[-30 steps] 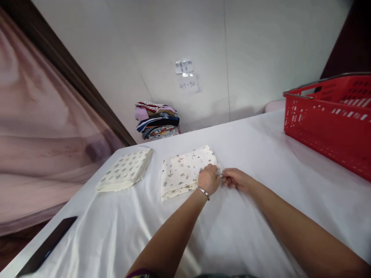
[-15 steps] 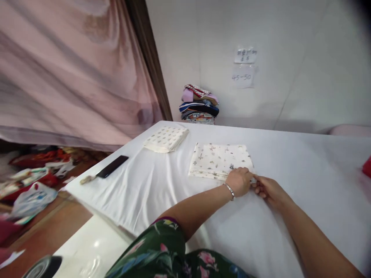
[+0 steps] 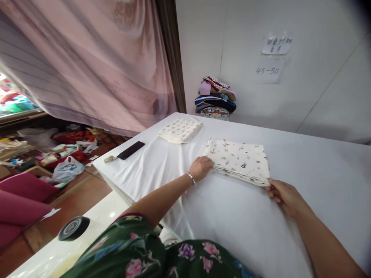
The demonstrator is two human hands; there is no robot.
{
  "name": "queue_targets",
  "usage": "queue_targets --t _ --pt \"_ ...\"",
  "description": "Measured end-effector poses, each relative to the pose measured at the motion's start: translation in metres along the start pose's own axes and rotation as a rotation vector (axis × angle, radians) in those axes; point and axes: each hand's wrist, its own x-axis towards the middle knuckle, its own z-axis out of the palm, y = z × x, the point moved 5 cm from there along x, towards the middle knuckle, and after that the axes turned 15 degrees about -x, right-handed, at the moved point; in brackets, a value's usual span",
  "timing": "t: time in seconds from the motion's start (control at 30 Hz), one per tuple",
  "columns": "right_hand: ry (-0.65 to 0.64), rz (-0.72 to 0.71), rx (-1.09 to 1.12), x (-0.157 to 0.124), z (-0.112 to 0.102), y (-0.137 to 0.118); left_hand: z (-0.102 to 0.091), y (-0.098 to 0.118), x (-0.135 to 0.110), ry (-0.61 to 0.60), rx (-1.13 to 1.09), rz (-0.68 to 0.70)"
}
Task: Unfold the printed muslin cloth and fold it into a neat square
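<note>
A folded white cloth (image 3: 240, 158) with small printed motifs lies on the white-covered table (image 3: 237, 224), its layered edge toward me. My left hand (image 3: 201, 168), with a silver bracelet at the wrist, is at the cloth's near left corner, fingers closed on it. At the near right corner, my right hand (image 3: 282, 195) pinches the layers between thumb and fingers. Farther back to the left rests a second folded cloth (image 3: 181, 130), cream with small printed spots, which neither hand touches.
A black phone (image 3: 131, 150) with a strap lies near the table's left edge. Behind the table rises a stack of folded fabrics (image 3: 216, 98) against the wall. A black roll of tape (image 3: 74, 228) sits on the lower white surface. A pink curtain (image 3: 121, 65) hangs at left.
My left hand has moved from the near right corner to the near left corner of the cloth. My right hand still holds the right corner. The camera view has turned left.
</note>
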Motion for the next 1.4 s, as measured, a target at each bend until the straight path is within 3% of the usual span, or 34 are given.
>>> queue_targets --t 0.1,0.2,0.33,0.53,0.73,0.87,1.07,1.4 --pt "0.015 -0.004 -0.01 -0.001 0.0 -0.001 -0.026 -0.03 -0.023 0.127 -0.051 -0.176" --pt "0.023 -0.009 -0.007 -0.001 0.0 0.0 -0.036 -0.047 -0.039 0.245 -0.105 -0.305" --pt "0.024 -0.014 -0.004 -0.002 0.0 -0.001 -0.03 -0.044 -0.043 0.287 -0.154 -0.336" --pt "0.042 -0.02 0.018 -0.005 0.0 -0.002 -0.019 -0.027 -0.027 0.287 -0.242 -0.409" --pt "0.034 -0.033 0.01 -0.002 0.0 0.0 -0.01 -0.035 -0.018 0.335 -0.282 -0.535" --pt "0.05 -0.036 0.018 -0.002 0.001 -0.003 -0.014 -0.041 -0.014 0.346 -0.301 -0.539" --pt "0.116 -0.064 -0.032 -0.002 0.001 -0.007 -0.026 -0.035 -0.009 0.352 -0.287 -0.433" --pt "0.138 -0.082 -0.118 -0.004 0.005 -0.011 -0.029 -0.032 -0.007 0.259 -0.215 -0.43"
